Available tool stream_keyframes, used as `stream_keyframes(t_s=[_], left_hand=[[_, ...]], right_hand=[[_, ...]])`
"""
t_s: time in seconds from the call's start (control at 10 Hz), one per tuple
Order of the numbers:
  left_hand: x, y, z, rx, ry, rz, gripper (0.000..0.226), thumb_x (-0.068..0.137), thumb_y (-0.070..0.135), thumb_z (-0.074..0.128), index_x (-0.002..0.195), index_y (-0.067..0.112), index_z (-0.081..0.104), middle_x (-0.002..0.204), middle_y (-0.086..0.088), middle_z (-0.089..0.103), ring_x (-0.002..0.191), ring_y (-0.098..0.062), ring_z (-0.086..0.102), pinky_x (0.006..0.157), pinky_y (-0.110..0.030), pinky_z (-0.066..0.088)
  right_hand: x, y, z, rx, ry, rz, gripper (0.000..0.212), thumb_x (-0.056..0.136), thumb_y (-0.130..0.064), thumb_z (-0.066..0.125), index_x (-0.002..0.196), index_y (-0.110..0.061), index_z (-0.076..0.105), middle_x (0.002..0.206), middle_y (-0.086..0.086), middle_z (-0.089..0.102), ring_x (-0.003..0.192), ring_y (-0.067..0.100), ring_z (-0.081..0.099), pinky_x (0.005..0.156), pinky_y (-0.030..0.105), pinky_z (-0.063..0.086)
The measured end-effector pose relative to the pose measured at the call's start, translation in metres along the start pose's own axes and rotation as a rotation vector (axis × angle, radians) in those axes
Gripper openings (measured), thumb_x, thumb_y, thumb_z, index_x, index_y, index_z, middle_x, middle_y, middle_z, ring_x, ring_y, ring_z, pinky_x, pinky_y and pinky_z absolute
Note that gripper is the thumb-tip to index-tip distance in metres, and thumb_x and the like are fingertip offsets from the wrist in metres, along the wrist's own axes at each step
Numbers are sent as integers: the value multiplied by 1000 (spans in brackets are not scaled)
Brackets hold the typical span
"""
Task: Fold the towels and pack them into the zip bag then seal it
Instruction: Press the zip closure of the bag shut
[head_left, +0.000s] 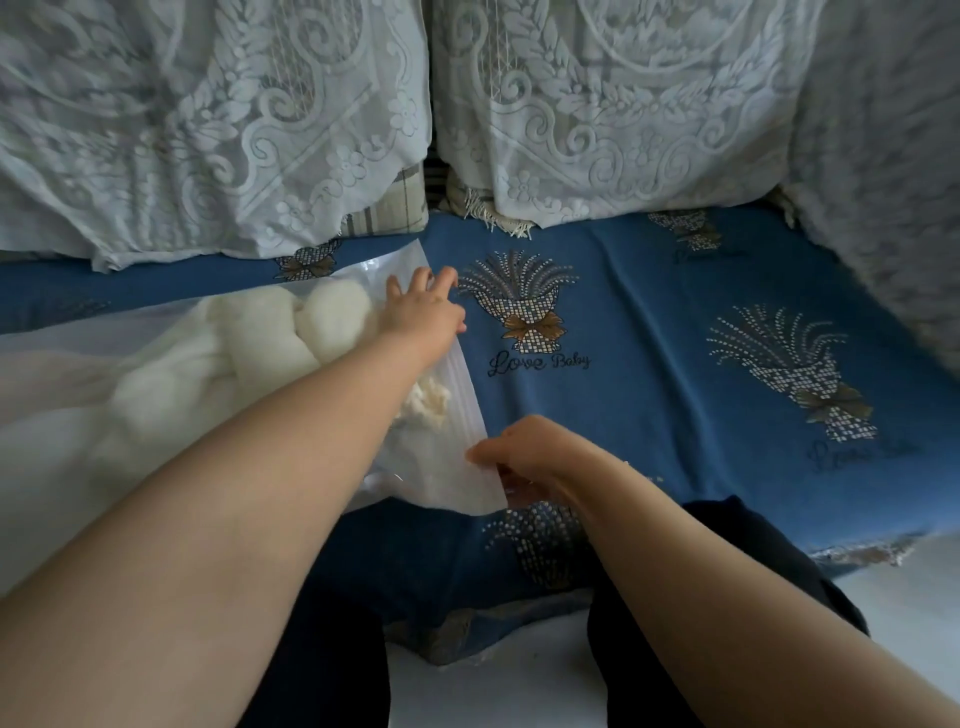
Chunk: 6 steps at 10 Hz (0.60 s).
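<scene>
The clear plastic zip bag (431, 457) lies flat on the blue patterned cover of the sofa seat (649, 312), over on the seat's left side, and the cream-white rolled towels (291, 332) are already inside it, bunched toward the left, away from the bag's mouth. The ribbed zip strip (475, 410) forms the bag's right edge, and its long axis runs from the seat's back edge down toward the front edge.

The left hand (423, 309) sits at the far end of that strip, palm down on the plastic with the fingers loosely spread, pressing rather than gripping as far as can be seen. The right hand (524, 454) is at the near end, its fingers curled close together on the bag's near right corner, apparently pinching the strip there; the fingertips are partly hidden, so the pinch is a judgement.

With the packing seemingly done, sealing is the step in hand. The closure lies between the two hands, so the coming move depends on travelling along that back-to-front line. The right hand is nearer the person and already on the strip's end.

White lace-covered cushions (597, 104) stand along the seat's back edge, well apart from the bag.
</scene>
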<state>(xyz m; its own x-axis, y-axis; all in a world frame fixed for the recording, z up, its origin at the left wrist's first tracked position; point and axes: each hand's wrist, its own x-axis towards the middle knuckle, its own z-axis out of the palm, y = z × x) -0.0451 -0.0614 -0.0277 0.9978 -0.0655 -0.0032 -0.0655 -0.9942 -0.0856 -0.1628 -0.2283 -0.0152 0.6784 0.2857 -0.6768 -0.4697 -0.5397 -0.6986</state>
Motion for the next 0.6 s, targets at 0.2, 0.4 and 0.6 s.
stream_keyframes(t_s=[0.2, 0.4, 0.6], left_hand=[[-13, 2, -6, -59, 108, -132, 30, 97, 29, 46, 124, 18, 56, 148, -4, 31, 131, -30, 32, 112, -44, 19], [-49, 19, -20, -245, 201, -23, 29, 94, 32, 51, 121, 20, 54, 131, -8, 55, 120, -32, 47, 99, -38, 35], [-110, 23, -53, -698, 300, -181, 16, 95, 22, 49, 103, 17, 62, 108, 1, 67, 100, -21, 59, 86, -33, 47]], right_hand=[[-31, 24, 13, 88, 9, -54, 21, 90, -17, 60, 95, 3, 62, 80, 12, 73, 68, 19, 68, 71, 37, 58], [-55, 24, -10, -191, 387, -245, 49, 88, -48, 58, 114, -7, 64, 96, 0, 64, 79, 13, 59, 73, 25, 45], [-208, -17, -73, 350, 593, -1090, 14, 88, -37, 60, 91, -29, 72, 71, -11, 69, 74, 1, 62, 76, 14, 45]])
